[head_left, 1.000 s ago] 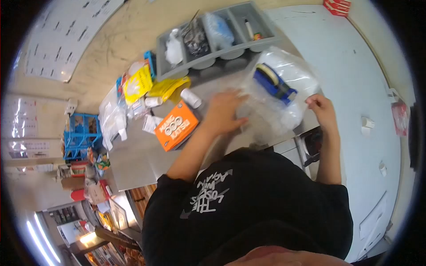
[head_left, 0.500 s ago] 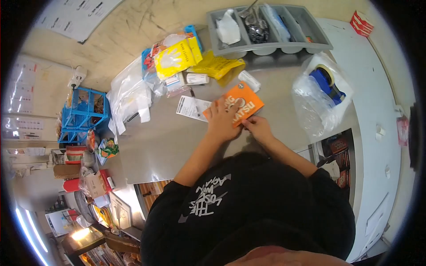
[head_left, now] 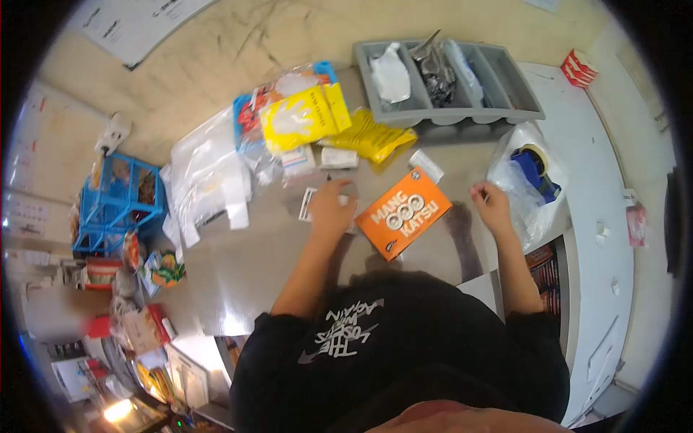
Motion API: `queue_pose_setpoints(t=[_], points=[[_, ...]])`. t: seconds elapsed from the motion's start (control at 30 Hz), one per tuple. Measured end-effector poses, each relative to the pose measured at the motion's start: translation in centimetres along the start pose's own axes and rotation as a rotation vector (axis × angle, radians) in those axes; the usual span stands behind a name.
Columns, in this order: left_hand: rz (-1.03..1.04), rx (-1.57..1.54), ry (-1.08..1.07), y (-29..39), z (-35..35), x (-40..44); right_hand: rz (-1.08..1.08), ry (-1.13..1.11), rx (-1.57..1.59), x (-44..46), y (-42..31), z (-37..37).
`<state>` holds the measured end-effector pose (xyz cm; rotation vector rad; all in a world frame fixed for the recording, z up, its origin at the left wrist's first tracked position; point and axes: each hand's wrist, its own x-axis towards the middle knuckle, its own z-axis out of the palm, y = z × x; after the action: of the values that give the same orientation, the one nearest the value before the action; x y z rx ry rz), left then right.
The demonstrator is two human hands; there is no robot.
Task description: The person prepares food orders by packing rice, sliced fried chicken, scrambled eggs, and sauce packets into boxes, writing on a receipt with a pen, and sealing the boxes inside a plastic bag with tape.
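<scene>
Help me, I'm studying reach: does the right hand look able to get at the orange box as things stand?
Probably yes: the right hand is near the orange box, only bare counter shows between them, and nothing covers the box.

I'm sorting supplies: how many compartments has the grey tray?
4, across the grey tray: left, with something white; second, a dark bundle; third, a pale bag; and the rightmost.

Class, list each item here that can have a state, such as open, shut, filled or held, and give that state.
Orange printed cardboard box: shut, lying flat.
Grey plastic divided tray: open-topped, partly filled.
Blue tape dispenser: loaded.
Thin white plastic bags: flattened.
Left hand: over white printed slip, grip unclear.
Right hand: fingers curled, nothing visible inside.
</scene>
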<state>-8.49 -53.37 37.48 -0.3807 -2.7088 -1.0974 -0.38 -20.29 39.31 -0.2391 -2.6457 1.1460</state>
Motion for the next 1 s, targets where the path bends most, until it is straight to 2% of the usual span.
queue_pose_setpoints(t=[0.07, 0.13, 0.23, 0.37, 0.4, 0.43, 0.47, 0.5, 0.53, 0.57, 0.63, 0.67, 0.73, 0.77, 0.87, 0.9, 0.93, 0.97, 1.0], points=[[-0.068, -0.07, 0.04, -2.4, -1.5, -0.5, -0.159, 0.1, -0.036, 4.3, -2.6, -1.1], [-0.134, -0.034, 0.071, -4.0, -2.4, -1.6, -0.242, 0.036, -0.036, 7.7, -4.6, -0.8], [-0.141, -0.041, 0.133, -5.1, -3.5, -4.0, -0.284, 0.004, -0.178, 9.7, -2.9, -0.3], [-0.286, -0.094, 0.187, -8.5, -4.6, -7.1, -0.188, 0.231, -0.419, 4.5, 1.6, -3.2], [-0.279, -0.111, 0.163, -7.8, -4.6, -6.5, -0.088, 0.391, -0.65, 3.7, 2.1, -5.6], [-0.384, -0.119, 0.177, -6.0, -5.6, -6.1, 0.009, 0.54, -0.876, 2.8, 3.1, -7.6], [-0.49, -0.12, 0.19, -4.3, -6.4, -6.0, 0.161, 0.427, -0.897, 2.4, 5.0, -9.7], [-0.487, -0.118, 0.172, -2.8, -6.4, -5.6, 0.315, 0.315, -0.906, 2.3, 7.2, -11.9], [-0.348, -0.153, 0.165, -1.1, -5.7, -4.4, 0.544, 0.018, -0.676, 2.7, 7.8, -14.4], [-0.207, -0.188, 0.165, 1.1, -5.0, -2.9, 0.55, 0.026, -0.67, 2.4, 10.5, -15.4], [0.032, -0.313, 0.047, 8.7, -2.3, -1.0, 0.239, 0.127, -0.264, 1.4, 16.3, -15.9], [0.262, -0.28, -0.018, 11.8, 0.1, -0.4, 0.2, 0.189, -0.245, 1.1, 17.1, -16.0], [0.548, -0.413, -0.35, 18.7, 5.5, 0.6, 0.27, 0.147, -0.244, 0.8, 16.4, -16.7], [0.605, -0.414, -0.586, 21.3, 8.7, 0.8, 0.341, 0.109, -0.252, 0.8, 15.9, -17.0], [0.686, -0.334, -0.809, 24.4, 20.7, -0.9, 0.387, 0.214, -0.197, -0.1, 15.6, -18.3], [0.686, -0.327, -0.811, 24.1, 23.8, -1.2, 0.379, 0.29, -0.166, -0.6, 15.8, -19.4], [0.777, -0.218, -0.633, 23.6, 26.6, -1.4, 0.377, 0.29, -0.16, -1.4, 15.9, -21.0], [0.862, -0.109, -0.455, 24.5, 27.6, -1.3, 0.421, 0.403, -0.091, -2.4, 16.2, -22.9], [0.861, -0.102, -0.462, 25.0, 28.3, -1.6, 0.469, 0.516, -0.019, -3.4, 17.2, -24.6]])
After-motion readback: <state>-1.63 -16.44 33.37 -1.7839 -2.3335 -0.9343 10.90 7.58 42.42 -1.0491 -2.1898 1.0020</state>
